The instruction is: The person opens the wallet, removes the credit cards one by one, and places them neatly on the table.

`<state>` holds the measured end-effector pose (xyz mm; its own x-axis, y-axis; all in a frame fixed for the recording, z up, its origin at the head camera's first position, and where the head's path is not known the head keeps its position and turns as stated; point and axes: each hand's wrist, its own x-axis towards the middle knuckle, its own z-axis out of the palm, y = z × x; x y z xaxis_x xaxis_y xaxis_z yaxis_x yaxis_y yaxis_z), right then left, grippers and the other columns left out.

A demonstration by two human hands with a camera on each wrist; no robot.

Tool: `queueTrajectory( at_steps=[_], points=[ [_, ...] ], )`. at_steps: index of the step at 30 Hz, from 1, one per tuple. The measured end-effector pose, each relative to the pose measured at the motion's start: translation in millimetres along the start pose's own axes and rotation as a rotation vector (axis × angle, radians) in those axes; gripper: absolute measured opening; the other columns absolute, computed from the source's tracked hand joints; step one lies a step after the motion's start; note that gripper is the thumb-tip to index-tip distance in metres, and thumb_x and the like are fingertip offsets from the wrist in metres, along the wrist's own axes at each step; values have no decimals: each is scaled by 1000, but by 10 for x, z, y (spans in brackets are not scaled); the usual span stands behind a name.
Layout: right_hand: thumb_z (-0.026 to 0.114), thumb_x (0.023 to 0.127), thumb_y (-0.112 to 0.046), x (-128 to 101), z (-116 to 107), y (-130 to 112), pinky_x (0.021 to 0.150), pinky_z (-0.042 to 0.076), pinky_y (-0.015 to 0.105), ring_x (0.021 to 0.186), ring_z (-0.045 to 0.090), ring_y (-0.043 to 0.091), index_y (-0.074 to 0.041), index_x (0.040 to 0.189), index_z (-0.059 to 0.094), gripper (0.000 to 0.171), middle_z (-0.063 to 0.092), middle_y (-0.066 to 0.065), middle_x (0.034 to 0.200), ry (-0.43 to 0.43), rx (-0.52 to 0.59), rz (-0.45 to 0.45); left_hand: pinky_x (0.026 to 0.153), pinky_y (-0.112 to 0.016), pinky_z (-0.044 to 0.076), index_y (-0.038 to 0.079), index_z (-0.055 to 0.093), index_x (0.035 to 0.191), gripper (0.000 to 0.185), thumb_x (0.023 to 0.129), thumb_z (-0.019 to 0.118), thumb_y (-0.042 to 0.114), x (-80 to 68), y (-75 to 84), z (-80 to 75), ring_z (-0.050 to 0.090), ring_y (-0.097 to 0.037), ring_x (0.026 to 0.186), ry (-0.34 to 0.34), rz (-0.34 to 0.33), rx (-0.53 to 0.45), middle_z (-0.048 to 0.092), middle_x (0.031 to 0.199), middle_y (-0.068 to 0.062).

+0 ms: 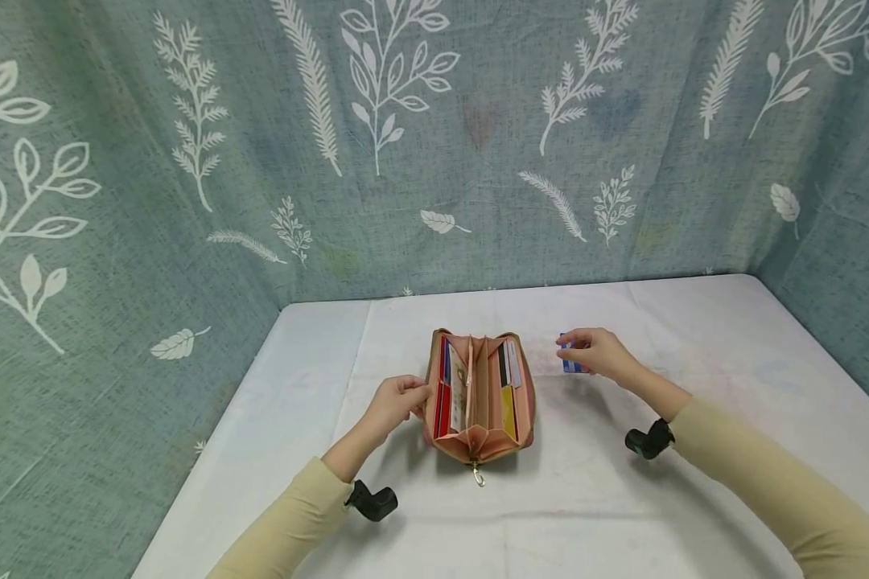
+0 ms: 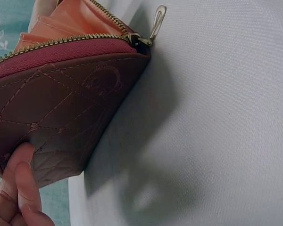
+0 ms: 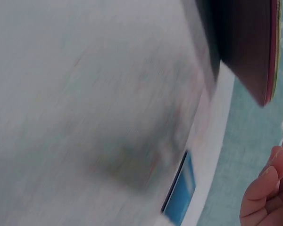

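A long zip-around wallet [image 1: 483, 386] stands spread on the white table, its peach lining facing up. Cards [image 1: 443, 410] in red, blue and other colours fill its left slots, and a yellow card [image 1: 508, 412] sits in a right slot. My left hand [image 1: 394, 402] grips the wallet's left side with thumb and fingers; the left wrist view shows the quilted dark outer cover [image 2: 66, 103]. To the wallet's right, my right hand [image 1: 599, 352] hovers with loosely bent fingers, holding nothing visible. Below it on the table lies a flat blue item [image 3: 181, 193], perhaps a card or thin box, apart from the fingers.
A metal zip pull [image 1: 478, 476] hangs at the wallet's near end. The white tabletop [image 1: 550, 515] reaches back to a green leaf-patterned curtain [image 1: 405, 241], which also runs along both sides. Black wrist cameras [image 1: 372, 503] are strapped to both wrists.
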<state>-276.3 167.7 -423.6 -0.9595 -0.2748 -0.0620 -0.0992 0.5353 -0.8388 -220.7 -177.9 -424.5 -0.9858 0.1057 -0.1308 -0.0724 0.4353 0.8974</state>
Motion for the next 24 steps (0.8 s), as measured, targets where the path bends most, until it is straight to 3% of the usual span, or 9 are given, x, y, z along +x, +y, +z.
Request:
queueTrajectory(
  at_steps=[15, 21, 24],
  points=[
    [60, 88, -19, 175, 307, -179, 54, 41, 32, 55, 45, 14, -2, 118, 59, 35, 57, 18, 83, -109, 64, 3, 50, -23, 36, -1, 66, 96, 21, 86, 57, 14, 11, 1, -1, 55, -8, 52, 1, 8, -5, 63, 62, 3],
    [61, 86, -18, 196, 360, -226, 52, 39, 29, 52, 41, 12, -3, 116, 61, 33, 53, 13, 74, -129, 74, 20, 49, -23, 35, -5, 64, 97, 21, 87, 55, 10, -66, 141, -8, 55, -8, 52, -18, 16, -17, 64, 63, 1],
    [62, 86, -18, 201, 381, -241, 51, 39, 29, 51, 41, 11, -3, 115, 61, 33, 55, 12, 75, -132, 48, 21, 48, -23, 34, -5, 64, 97, 21, 87, 55, 11, -65, 136, -7, 55, -8, 51, -18, 30, -14, 64, 62, 1]
  ],
)
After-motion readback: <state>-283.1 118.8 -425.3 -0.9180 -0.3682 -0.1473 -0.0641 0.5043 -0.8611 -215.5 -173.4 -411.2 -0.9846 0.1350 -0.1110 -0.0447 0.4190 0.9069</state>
